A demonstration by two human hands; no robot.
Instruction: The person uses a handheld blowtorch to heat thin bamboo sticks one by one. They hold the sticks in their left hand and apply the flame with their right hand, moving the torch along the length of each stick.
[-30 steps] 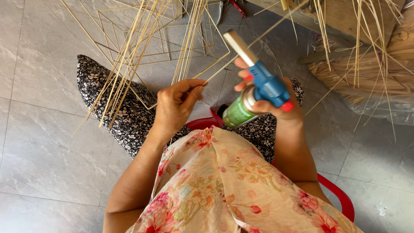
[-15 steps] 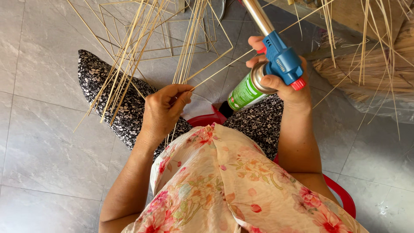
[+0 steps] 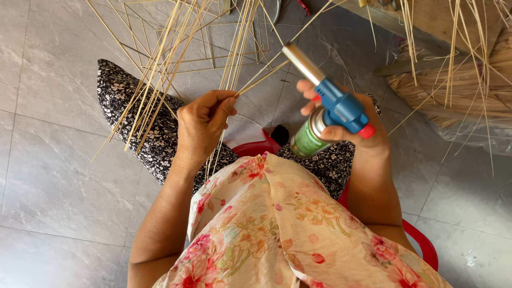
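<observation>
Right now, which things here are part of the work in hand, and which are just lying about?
In use:
- torch, held in the right hand
- strips, pinched by the left hand

Lying about:
- woven pile, far right
- loose strips on the floor
- red chair under the person

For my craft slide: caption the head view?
Left hand pinches thin bamboo strips; right hand aims a blue-headed gas torch at them.

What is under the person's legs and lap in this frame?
A red plastic seat shows as a curved rim at the right and a small piece between the knees, on grey floor tiles. The rest of the seat is hidden by the floral top and patterned trousers.
</observation>
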